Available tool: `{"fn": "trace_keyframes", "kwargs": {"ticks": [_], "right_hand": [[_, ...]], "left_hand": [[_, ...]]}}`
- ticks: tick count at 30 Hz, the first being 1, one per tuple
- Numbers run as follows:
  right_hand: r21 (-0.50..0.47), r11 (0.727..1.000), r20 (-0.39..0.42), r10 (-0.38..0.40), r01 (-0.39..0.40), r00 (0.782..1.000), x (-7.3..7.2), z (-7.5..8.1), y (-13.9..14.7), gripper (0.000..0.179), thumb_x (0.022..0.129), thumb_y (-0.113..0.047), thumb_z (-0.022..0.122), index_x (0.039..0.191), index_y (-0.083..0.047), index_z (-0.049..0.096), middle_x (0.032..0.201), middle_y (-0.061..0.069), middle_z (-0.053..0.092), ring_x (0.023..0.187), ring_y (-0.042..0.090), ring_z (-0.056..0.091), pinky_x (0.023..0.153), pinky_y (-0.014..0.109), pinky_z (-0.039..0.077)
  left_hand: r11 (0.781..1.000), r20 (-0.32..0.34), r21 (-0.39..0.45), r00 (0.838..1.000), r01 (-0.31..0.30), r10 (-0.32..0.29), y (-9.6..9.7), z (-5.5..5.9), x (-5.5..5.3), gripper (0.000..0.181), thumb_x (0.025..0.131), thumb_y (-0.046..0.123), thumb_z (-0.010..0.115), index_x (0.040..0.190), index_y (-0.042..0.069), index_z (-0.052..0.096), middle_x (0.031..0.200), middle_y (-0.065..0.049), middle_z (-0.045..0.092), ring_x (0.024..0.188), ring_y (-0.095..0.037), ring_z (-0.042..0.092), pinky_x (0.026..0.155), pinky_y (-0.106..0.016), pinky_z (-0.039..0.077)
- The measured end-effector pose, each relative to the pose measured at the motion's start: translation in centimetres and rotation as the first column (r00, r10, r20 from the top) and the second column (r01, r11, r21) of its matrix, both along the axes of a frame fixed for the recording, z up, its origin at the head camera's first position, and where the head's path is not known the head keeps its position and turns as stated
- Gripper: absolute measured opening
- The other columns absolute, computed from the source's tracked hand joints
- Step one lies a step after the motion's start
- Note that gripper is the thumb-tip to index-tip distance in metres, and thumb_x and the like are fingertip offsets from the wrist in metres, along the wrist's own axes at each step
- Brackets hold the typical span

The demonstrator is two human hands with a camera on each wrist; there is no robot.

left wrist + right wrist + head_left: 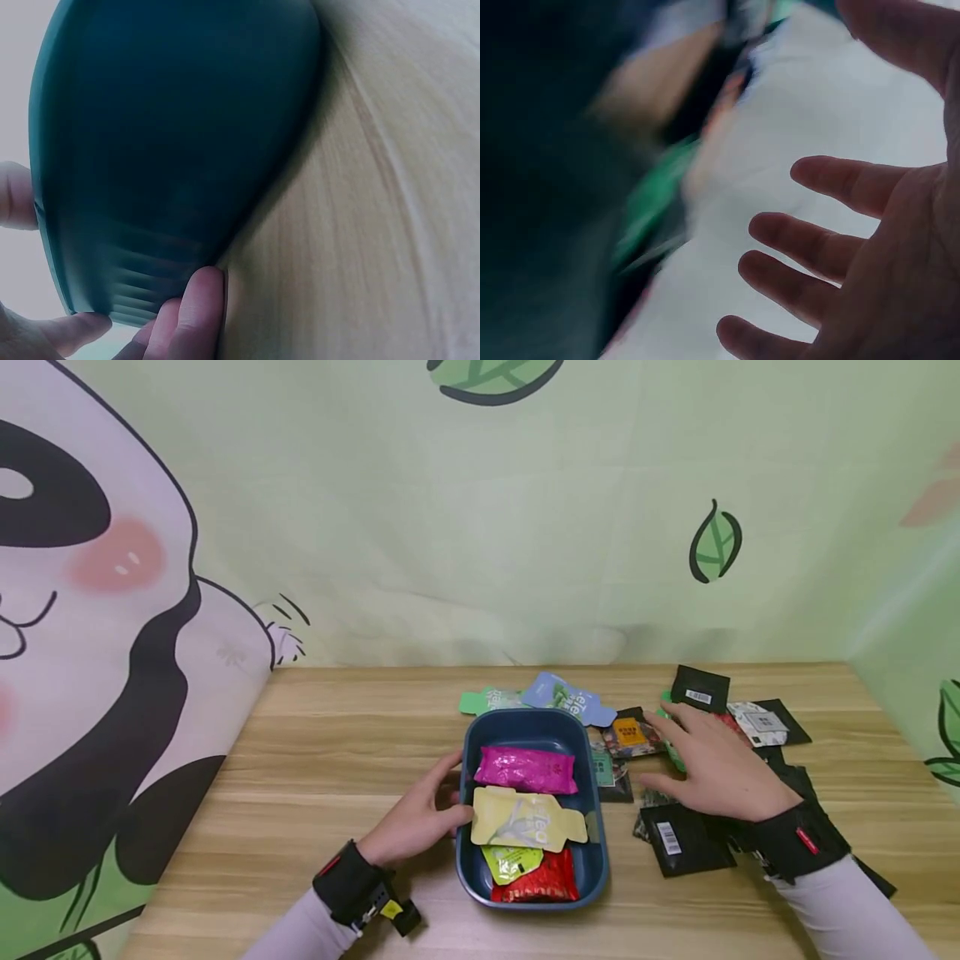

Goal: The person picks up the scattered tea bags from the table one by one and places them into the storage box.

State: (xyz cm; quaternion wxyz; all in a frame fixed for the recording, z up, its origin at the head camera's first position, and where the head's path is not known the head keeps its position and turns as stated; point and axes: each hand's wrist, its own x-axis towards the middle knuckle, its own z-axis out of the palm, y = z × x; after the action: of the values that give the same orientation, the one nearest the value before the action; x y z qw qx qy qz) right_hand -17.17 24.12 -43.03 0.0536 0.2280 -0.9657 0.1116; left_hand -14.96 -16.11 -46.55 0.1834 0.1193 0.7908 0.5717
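A dark blue rectangular box (597, 852) stands on the wooden table, holding a magenta packet (525, 769), a pale yellow pouch (517, 818), a lime-green packet (512, 862) and a red packet (543, 878). At the box's left side, my left hand (415, 824) grips it, thumb at the rim and fingers (199, 315) along the outer wall. My right hand (720, 768) hovers over a loose pile of packets, fingers spread and nothing held. Among them are a black packet (686, 843) with a white label and a dark packet with an orange label (630, 732).
Behind the box lie a blue pouch (567, 697) and a green pouch (501, 698). More black packets, one (701, 688) near the back edge, and a white patterned packet (759, 724) spread on the right. A printed cloth backdrop (480, 543) rises behind the table (330, 735).
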Motion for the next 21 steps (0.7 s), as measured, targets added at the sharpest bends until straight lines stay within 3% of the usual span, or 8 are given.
{"fn": "trace_keyframes", "kwargs": {"ticks": [7, 21], "right_hand": [[0.109, 0.986, -0.005, -0.126, 0.125, 0.992, -0.1, -1.6, 2.5, 0.086, 0.082, -0.056, 0.069, 0.144, 0.001, 0.051, 0.138, 0.03, 0.048, 0.121, 0.048, 0.049, 0.095, 0.063, 0.042], [0.154, 0.973, -0.037, -0.165, 0.169, 0.986, -0.3, -2.5, 2.1, 0.071, 0.079, -0.041, 0.075, 0.131, 0.006, 0.061, 0.124, 0.029, 0.058, 0.105, 0.044, 0.059, 0.088, 0.059, 0.049]], "left_hand": [[1.0, 0.004, 0.007, 1.0, 0.0, 0.0, 0.1, 0.0, 0.0, 0.081, 0.086, 0.017, 0.067, 0.158, 0.017, 0.029, 0.14, -0.017, 0.051, 0.103, -0.027, 0.054, 0.068, -0.035, 0.054], [1.0, -0.001, 0.002, 1.0, 0.003, -0.003, 0.1, -0.1, 0.0, 0.081, 0.087, 0.016, 0.066, 0.158, 0.017, 0.029, 0.141, -0.018, 0.05, 0.104, -0.028, 0.055, 0.068, -0.036, 0.054]]}}
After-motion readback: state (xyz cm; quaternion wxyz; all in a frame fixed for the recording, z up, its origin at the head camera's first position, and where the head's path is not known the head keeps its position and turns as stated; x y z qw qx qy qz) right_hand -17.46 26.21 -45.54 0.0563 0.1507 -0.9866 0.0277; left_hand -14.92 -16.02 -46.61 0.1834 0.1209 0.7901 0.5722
